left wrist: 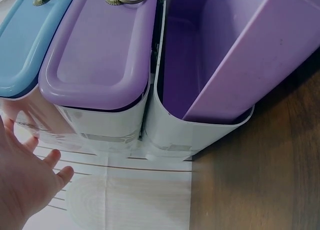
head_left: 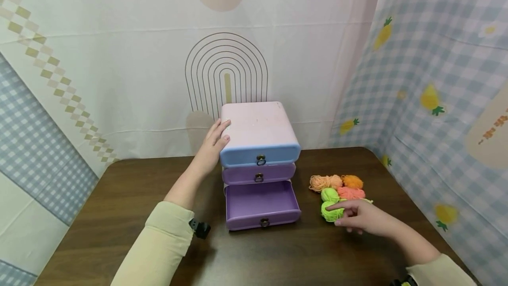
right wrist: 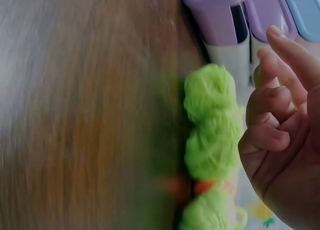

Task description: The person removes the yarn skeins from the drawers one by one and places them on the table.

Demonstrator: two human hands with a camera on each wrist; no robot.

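A small drawer cabinet (head_left: pixel 258 122) with a pink top stands near the back of the table. Its blue top drawer (head_left: pixel 242 156) and purple middle drawer (head_left: pixel 242 174) are pushed in, while the purple bottom drawer (head_left: pixel 262 202) is pulled out. My left hand (head_left: pixel 210 149) rests against the cabinet's upper left edge, fingers extended. To the right of the cabinet, my right hand (head_left: pixel 367 218) hovers by the green yarn balls (head_left: pixel 330 212), with loosely bent fingers and nothing held. In the right wrist view, several green yarn balls (right wrist: pixel 212 145) lie in a row beside that hand.
Peach yarn (head_left: pixel 325 182), orange yarn (head_left: pixel 352 182) and coral-pink yarn (head_left: pixel 351 193) lie behind the green balls. The brown wooden table (head_left: pixel 119 215) has patterned cloth (head_left: pixel 139 69) hanging behind it and checked cloth (head_left: pixel 436 56) along its right side.
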